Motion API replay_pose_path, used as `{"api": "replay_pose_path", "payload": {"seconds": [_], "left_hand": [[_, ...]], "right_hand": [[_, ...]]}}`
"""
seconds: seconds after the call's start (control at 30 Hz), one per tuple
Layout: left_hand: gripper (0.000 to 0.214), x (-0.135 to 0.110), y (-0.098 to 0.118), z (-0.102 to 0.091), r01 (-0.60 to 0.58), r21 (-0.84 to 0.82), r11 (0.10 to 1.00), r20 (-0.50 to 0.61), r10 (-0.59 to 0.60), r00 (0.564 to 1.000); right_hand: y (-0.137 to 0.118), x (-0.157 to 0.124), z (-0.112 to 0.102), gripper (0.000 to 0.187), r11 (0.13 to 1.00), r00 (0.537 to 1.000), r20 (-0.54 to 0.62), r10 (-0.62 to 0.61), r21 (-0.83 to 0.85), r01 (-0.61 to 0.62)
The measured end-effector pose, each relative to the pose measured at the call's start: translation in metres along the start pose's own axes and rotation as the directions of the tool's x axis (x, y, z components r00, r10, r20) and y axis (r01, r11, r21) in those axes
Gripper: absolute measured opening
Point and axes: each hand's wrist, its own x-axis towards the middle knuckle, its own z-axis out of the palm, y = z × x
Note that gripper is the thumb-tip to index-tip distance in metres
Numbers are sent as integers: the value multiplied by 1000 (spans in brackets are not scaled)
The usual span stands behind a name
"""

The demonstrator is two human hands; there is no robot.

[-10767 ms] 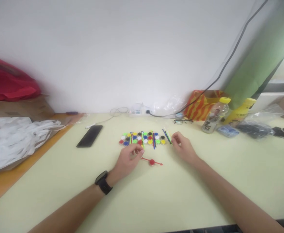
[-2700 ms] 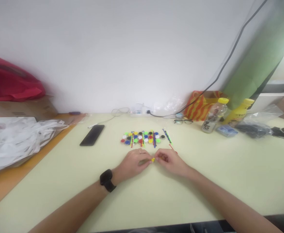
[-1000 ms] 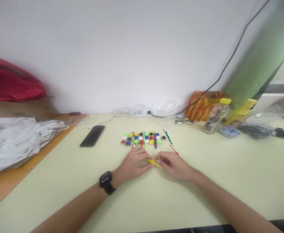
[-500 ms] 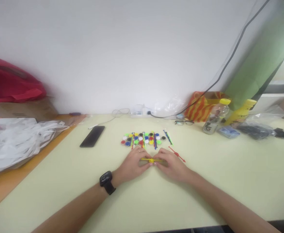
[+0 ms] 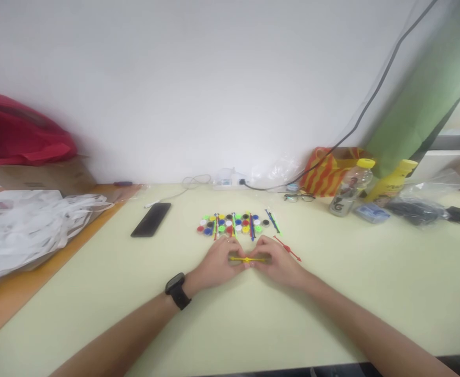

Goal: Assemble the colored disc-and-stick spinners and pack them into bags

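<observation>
A yellow plastic spinner arrow [image 5: 247, 259] lies crosswise between my two hands, low over the table. My left hand [image 5: 218, 262] pinches it near its middle from the left, and my right hand [image 5: 279, 264] does the same from the right, the fingertips of both almost meeting. Just beyond my right hand, a red spinner arrow [image 5: 287, 248] rests slantwise on the table. Farther back, several coloured round discs [image 5: 229, 223] sit in rows, with bundles of thin coloured arrows [image 5: 252, 226] between them. One more small bundle [image 5: 272, 221] lies at their right end.
A black phone [image 5: 150, 220] lies to the left, near white bags [image 5: 25, 225] on an orange surface. Along the back are a power strip [image 5: 230, 180] and glasses [image 5: 298, 198]. To the right stand a clear bottle [image 5: 350, 188], a yellow bottle [image 5: 391, 183] and a striped bag [image 5: 318, 173].
My left wrist has turned and risen slightly, the watch shifting with it. Both hands stay on the yellow arrow; the objects on the table have not moved.
</observation>
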Motion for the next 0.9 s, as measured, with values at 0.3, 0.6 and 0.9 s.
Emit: {"api": "replay_pose_path", "payload": {"seconds": [0.3, 0.6, 0.9], "left_hand": [[23, -1, -2, 3, -6, 21, 1000, -28, 6, 1000], [26, -4, -3, 0, 93, -226, 970, -157, -130, 979], [19, -1, -6, 0, 113, -257, 960, -250, -179, 951]], "right_hand": [[4, 1, -2, 15, 1000, 1000, 26, -6, 13, 6], [-4, -2, -17, 28, 996, 996, -36, 87, -29, -88], [-13, -2, -40, 62, 955, 981, -54, 185, 244, -166]]}}
